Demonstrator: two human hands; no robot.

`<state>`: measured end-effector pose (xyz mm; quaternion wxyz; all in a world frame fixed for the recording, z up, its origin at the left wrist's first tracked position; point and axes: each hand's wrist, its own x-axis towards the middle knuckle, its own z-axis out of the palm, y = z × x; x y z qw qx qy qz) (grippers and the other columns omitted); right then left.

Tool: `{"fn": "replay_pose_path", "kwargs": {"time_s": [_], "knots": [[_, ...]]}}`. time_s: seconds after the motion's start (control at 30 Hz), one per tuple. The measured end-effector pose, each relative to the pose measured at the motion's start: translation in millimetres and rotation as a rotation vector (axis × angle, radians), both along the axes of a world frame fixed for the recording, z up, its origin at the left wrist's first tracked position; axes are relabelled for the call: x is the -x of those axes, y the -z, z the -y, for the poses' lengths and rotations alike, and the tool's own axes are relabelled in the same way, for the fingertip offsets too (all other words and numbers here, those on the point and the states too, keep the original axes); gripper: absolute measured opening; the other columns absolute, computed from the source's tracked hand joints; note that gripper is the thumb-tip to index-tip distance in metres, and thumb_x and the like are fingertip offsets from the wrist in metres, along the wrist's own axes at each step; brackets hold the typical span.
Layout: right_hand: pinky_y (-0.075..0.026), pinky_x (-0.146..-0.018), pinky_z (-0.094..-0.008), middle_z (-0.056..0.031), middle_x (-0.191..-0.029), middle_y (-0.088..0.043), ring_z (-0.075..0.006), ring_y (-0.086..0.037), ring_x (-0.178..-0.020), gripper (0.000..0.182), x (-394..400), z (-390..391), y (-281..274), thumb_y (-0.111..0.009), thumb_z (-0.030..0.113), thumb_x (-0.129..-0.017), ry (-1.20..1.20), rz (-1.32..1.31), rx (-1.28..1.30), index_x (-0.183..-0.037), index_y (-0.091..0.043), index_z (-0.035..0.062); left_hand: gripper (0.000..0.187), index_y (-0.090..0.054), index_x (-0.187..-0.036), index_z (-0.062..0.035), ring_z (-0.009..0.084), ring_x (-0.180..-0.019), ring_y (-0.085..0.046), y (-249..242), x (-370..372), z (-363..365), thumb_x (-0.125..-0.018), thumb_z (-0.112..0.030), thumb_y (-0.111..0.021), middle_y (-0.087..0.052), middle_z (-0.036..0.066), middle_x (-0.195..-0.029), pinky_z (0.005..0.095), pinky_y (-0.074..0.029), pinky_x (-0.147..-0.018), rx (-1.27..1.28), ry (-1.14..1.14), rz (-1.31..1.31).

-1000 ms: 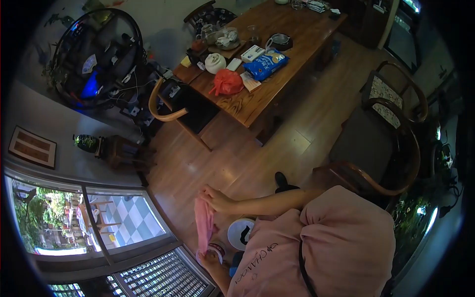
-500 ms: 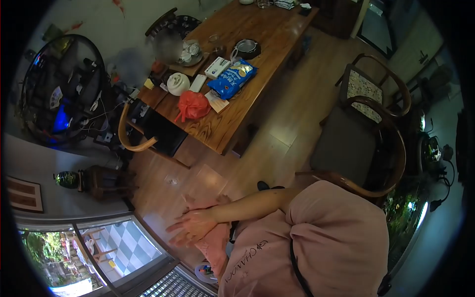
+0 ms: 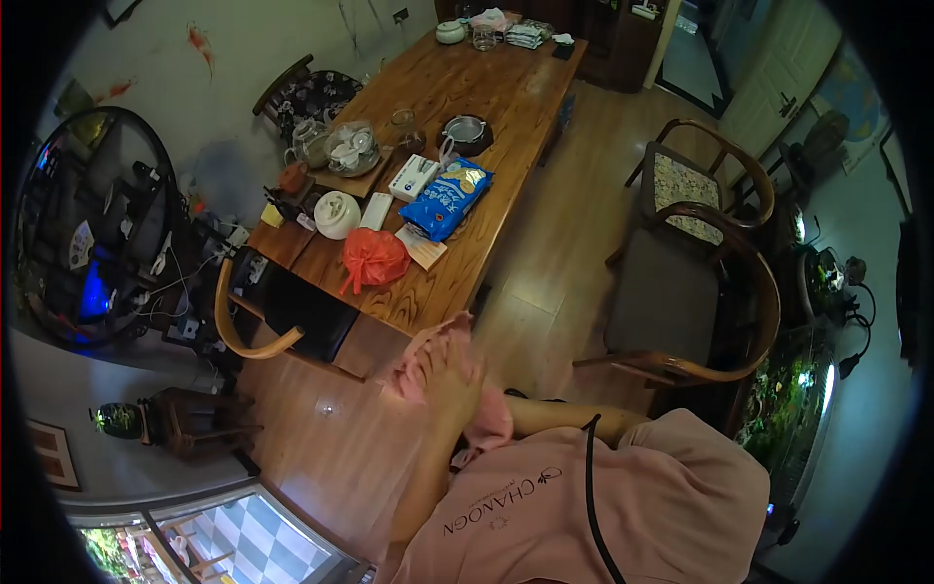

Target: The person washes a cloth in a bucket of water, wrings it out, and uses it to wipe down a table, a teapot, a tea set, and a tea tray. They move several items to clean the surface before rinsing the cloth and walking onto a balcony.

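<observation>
In the head view, a crumpled pink cloth hangs in front of my body, close to the near corner of the wooden table. My left hand lies over it from above, its fingers bent round the cloth. My right forearm reaches in from the right, and the cloth and left hand cover my right hand, so its fingers are hidden.
On the wooden table are a red plastic bag, a blue packet, a white box and a white lidded pot. A chair stands at the near end, and armchairs stand to the right.
The cloth and both hands have moved up and right, closer to the table corner. My right hand was on top of the cloth; now my left hand is on top. The view has shifted.
</observation>
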<state>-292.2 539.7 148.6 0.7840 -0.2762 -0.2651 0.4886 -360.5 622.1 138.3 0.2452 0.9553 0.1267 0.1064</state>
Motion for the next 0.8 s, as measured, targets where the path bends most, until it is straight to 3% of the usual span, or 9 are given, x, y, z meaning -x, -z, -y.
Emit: {"fn": "replay_pose_path", "kwargs": {"time_s": [0.07,0.13,0.17,0.3,0.43,0.57,0.63,0.73,0.8], "knots": [[-0.041,-0.094,-0.0325,-0.0024,-0.127,-0.055,-0.0174,-0.049,-0.119,0.036,0,-17,-18,-0.053,0.035,-0.092,0.091,0.049,-0.247,-0.125,-0.053,0.0211,0.057,-0.045,-0.139,-0.0071,0.0383,-0.126,-0.045,-23,-18,-34,-0.093,-0.04,-0.051,-0.05,0.019,-0.133,0.0491,-0.03,-0.108,-0.227,0.103,-0.041],[-0.035,-0.103,-0.033,-0.0064,-0.133,-0.049,-0.0203,-0.044,-0.125,0.046,7,-25,-28,-0.052,0.037,-0.092,0.178,0.149,0.012,-0.131,-0.047,0.0128,0.057,-0.041,-0.144,-0.0107,0.039,-0.121,-0.049,-75,-23,-72,-0.096,-0.042,-0.048,-0.047,0.02,-0.14,0.0488,-0.035,-0.105,0.446,0.273,0.005],[-0.029,-0.113,-0.0335,-0.0104,-0.139,-0.044,-0.0232,-0.039,-0.131,0.057,13,-32,-29,-0.05,0.039,-0.091,0.256,0.235,0.27,-0.136,-0.041,0.0046,0.057,-0.041,-0.144,-0.0107,0.039,-0.121,-0.049,-76,-26,-83,-0.096,-0.042,-0.048,-0.047,0.02,-0.14,0.0488,-0.035,-0.105,0.452,0.284,0.003],[-0.03,-0.111,-0.0328,-0.0105,-0.137,-0.045,-0.0223,-0.043,-0.127,0.048,50,-91,5,-0.053,0.028,-0.09,0.382,0.219,0.306,-0.131,-0.047,0.0053,0.052,-0.046,-0.14,-0.009,0.0365,-0.118,-0.053,-60,-39,-118,-0.099,-0.042,-0.045,-0.05,0.02,-0.136,0.0461,-0.04,-0.102,1.449,0.352,-0.175],[-0.032,-0.11,-0.0351,-0.0118,-0.137,-0.047,-0.0241,-0.044,-0.127,0.05,67,-127,-14,-0.053,0.03,-0.09,0.565,-0.147,0.511,-0.133,-0.047,0.0064,0.049,-0.051,-0.136,-0.0073,0.0341,-0.116,-0.056,-17,-41,-150,-0.102,-0.042,-0.041,-0.054,0.02,-0.133,0.0433,-0.046,-0.099,2.423,0.254,-0.459],[-0.035,-0.108,-0.0373,-0.0131,-0.136,-0.048,-0.0259,-0.046,-0.126,0.051,83,-122,-32,-0.053,0.031,-0.09,0.702,-0.566,0.734,-0.135,-0.047,0.0075,0.056,-0.047,-0.135,-0.0012,0.029,-0.116,-0.057,60,-21,-231,-0.101,-0.046,-0.041,-0.053,0.018,-0.133,0.0398,-0.048,-0.096,2.232,0.399,-0.369],[-0.036,-0.107,-0.0384,-0.0137,-0.136,-0.049,-0.0268,-0.047,-0.126,0.052,48,-116,-46,-0.053,0.032,-0.09,0.764,-0.746,0.84,-0.136,-0.047,0.008,0.055,-0.052,-0.126,0.0016,0.022,-0.112,-0.059,63,-27,-234,-0.101,-0.046,-0.045,-0.058,0.012,-0.125,0.0368,-0.05,-0.092,1.584,0.001,-0.406],[-0.037,-0.105,-0.0401,-0.0146,-0.136,-0.051,-0.0281,-0.048,-0.125,0.053,-7,-116,-68,-0.053,0.033,-0.09,0.828,-1.016,0.994,-0.137,-0.046,0.0088,0.048,-0.056,-0.122,0.0004,0.0162,-0.105,-0.06,29,-28,-177,-0.099,-0.041,-0.052,-0.061,0.005,-0.117,0.0326,-0.051,-0.088,1.774,0.182,-0.597],[-0.038,-0.104,-0.0412,-0.0153,-0.136,-0.051,-0.029,-0.049,-0.125,0.054,-45,-90,-79,-0.053,0.034,-0.09,0.852,-1.198,1.106,-0.138,-0.046,0.0094,0.043,-0.055,-0.125,0.0012,0.0141,-0.098,-0.061,29,-45,-174,-0.099,-0.033,-0.057,-0.064,0.003,-0.105,0.0301,-0.05,-0.085,1.634,0.171,-0.637]]}}
